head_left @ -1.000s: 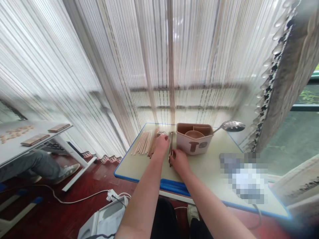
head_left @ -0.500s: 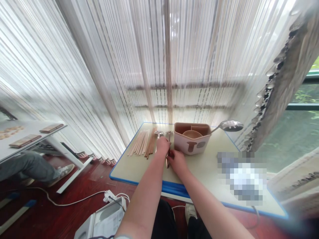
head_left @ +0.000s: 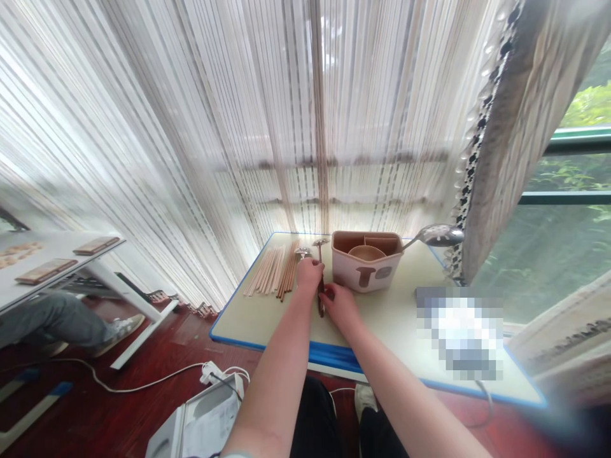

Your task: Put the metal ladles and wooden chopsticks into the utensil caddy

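My left hand (head_left: 309,275) is closed around a long, spoon-like metal utensil (head_left: 320,250), whose wide shiny end points away from me. My right hand (head_left: 337,299) pinches the same utensil lower down, near its dark near end just above the table. A second metal utensil (head_left: 302,252) lies just left of it, its lower part covered by my left hand. Dark brown chopsticks (head_left: 287,277) and pale wooden chopsticks (head_left: 267,272) lie in rows farther left. A white and brown utensil holder (head_left: 366,280) stands right of my hands, with a slotted spoon (head_left: 442,235) leaning out of its right side.
The cream table (head_left: 382,331) has a blue edge. A blurred-out object (head_left: 461,331) lies at its right. String curtains (head_left: 267,127) hang behind. At left stand another table (head_left: 52,245) and a seated person's leg (head_left: 62,318). An open box (head_left: 198,420) and cable lie on the floor.
The far end of the utensil in my hands has tipped up and slightly left. Both hands keep hold of it. The view has shifted slightly.
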Demonstrator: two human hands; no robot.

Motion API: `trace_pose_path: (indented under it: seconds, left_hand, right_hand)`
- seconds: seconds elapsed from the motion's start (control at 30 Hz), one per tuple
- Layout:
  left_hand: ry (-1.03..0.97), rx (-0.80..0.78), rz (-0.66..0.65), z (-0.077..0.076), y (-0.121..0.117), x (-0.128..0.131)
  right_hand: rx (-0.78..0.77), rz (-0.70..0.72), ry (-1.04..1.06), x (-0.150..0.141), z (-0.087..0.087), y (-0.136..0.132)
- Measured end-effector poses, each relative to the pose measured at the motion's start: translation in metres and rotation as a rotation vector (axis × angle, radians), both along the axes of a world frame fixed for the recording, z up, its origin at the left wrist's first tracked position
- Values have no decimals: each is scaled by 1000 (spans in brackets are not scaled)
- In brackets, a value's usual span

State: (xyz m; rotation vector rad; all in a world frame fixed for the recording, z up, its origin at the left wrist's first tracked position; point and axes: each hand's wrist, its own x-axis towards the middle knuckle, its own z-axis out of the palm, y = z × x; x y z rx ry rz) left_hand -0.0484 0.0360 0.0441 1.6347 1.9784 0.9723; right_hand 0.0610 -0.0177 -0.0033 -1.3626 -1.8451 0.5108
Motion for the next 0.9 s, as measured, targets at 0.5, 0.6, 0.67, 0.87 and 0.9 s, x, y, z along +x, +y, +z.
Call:
trace_pose_path:
  seconds: [0.5, 0.6, 0.67, 0.87, 0.9]
  left_hand:
    - [-1001, 286, -92, -16, 9, -3]
    - [-1054, 301, -125, -11, 5, -3]
    - [-1052, 308, -145, -8, 2, -3]
    - [-985, 315, -211, 6, -12, -5]
    - [-980, 316, -218, 9, -16, -4]
  right_hand:
    - [-110, 127, 145, 1, -3, 0]
    - [-107, 122, 192, 2, -7, 2]
    - [-99, 116, 205, 2, -7, 4]
    - [-47, 109, 242, 1, -4, 1]
    - [-27, 108, 254, 1, -3, 1]
